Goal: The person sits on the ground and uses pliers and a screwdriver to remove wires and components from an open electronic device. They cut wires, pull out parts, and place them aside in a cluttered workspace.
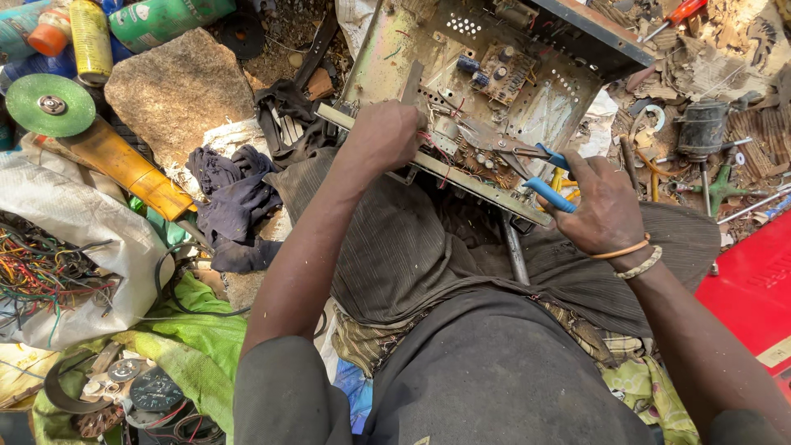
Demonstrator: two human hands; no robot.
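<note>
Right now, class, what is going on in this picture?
A seated person braces an opened metal chassis across the lap. The left hand grips its near edge, while the right hand works blue-handled pliers into the wiring by the circuit board. Around them lie dark rags, a green grinding disc, a bag of coloured wires and spray cans.

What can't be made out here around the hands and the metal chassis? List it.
- Head view: what the pliers bite; their tips sit among small parts and wires.
- Head view: chassis edge under the left hand, covered by its fingers.
- Head view: top of the metal chassis, cut off by the frame edge.
</note>
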